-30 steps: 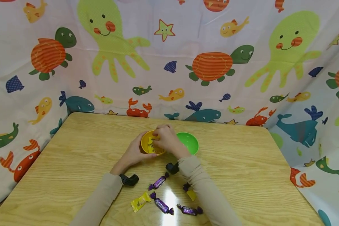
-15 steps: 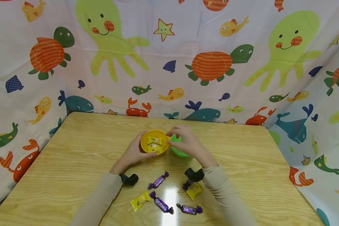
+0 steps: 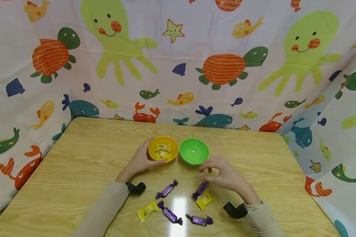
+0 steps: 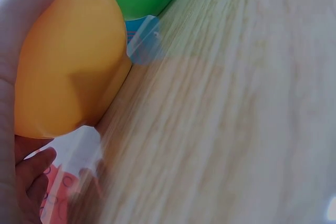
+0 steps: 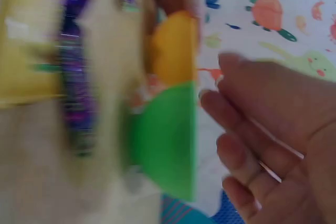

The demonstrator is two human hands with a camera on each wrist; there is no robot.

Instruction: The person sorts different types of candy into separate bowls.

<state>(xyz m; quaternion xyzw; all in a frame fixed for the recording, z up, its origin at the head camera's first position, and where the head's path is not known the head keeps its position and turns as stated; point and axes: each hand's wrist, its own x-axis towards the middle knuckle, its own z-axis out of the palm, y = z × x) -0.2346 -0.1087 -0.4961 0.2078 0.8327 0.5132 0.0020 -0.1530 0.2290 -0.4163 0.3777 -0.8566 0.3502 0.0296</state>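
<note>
My left hand (image 3: 139, 161) grips the yellow bowl (image 3: 174, 149) from its left, thumb along the near side and fingers round the wall. Inside that bowl lie several yellow-wrapped candies (image 3: 163, 147). Close beside it stands a green bowl (image 3: 194, 151) with nothing in it. My right hand (image 3: 223, 174) hovers near the green bowl's near right edge, fingers loosely bent and holding nothing. Just below its fingertips lies a purple-wrapped candy (image 3: 201, 190), with a yellow candy (image 3: 205, 201) touching its near end. The right wrist view is blurred but shows both bowls (image 5: 170, 140) beyond the fingers.
Nearer the table's front lie another yellow candy (image 3: 147, 211) and purple candies, one at the middle (image 3: 167, 190), one below it (image 3: 169, 215) and one to the right (image 3: 199, 220). A sea-animal curtain (image 3: 178, 82) hangs behind the wooden table (image 3: 255, 151).
My right hand has come out of the yellow bowl, crossed over the green bowl and moved right and nearer. The left hand has stayed on the yellow bowl.
</note>
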